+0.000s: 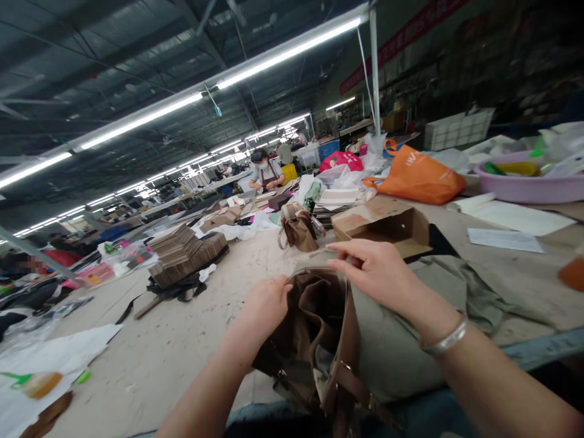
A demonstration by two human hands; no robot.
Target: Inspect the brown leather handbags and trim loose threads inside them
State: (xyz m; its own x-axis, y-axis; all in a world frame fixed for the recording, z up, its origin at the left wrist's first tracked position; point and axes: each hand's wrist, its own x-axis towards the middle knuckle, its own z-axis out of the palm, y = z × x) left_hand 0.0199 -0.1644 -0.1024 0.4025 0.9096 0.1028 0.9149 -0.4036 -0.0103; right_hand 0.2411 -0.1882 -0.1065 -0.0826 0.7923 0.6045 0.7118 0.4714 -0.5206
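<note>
A brown handbag (351, 322) stands open at the table's near edge, its folded lining showing and its straps with metal fittings hanging toward me. My left hand (264, 310) is closed on the left part of the bag's rim, thumb and fingers pinching the edge. Just above the far right of that rim is my right hand (376, 267), a bracelet on its wrist. Its index finger and thumb point left with a gap between them, and nothing shows in them. Grey-green fabric (456, 292) lies under and beyond the right forearm.
A smaller brown bag (298, 228) and an open cardboard box (383, 225) stand beyond my hands. To the left are stacked brown pieces (187, 249) and a glue bottle (41, 383). An orange bag (420, 173) and purple basin (533, 179) sit at right. A person (267, 170) works farther back.
</note>
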